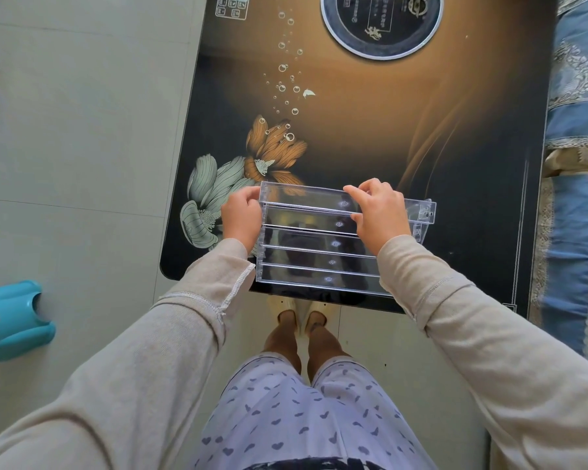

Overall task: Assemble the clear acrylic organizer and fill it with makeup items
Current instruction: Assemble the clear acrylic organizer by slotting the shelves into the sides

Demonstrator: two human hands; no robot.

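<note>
A clear acrylic organizer point(319, 256) with several stepped rows stands at the near edge of the dark glass table point(370, 140). My left hand point(240, 215) grips the organizer's left end near the top row. My right hand point(377, 210) pinches the top clear strip point(306, 195) toward its right side, thumb under and fingers over it. The strip's right end point(425, 212) sticks out past my hand. No makeup items are in view.
The table carries a flower print and a round cooktop ring point(381, 25) at the far end. A blue patterned fabric point(577, 164) lies along the right. A teal plastic object point(11, 320) sits on the tiled floor at left. My feet stand below the table edge.
</note>
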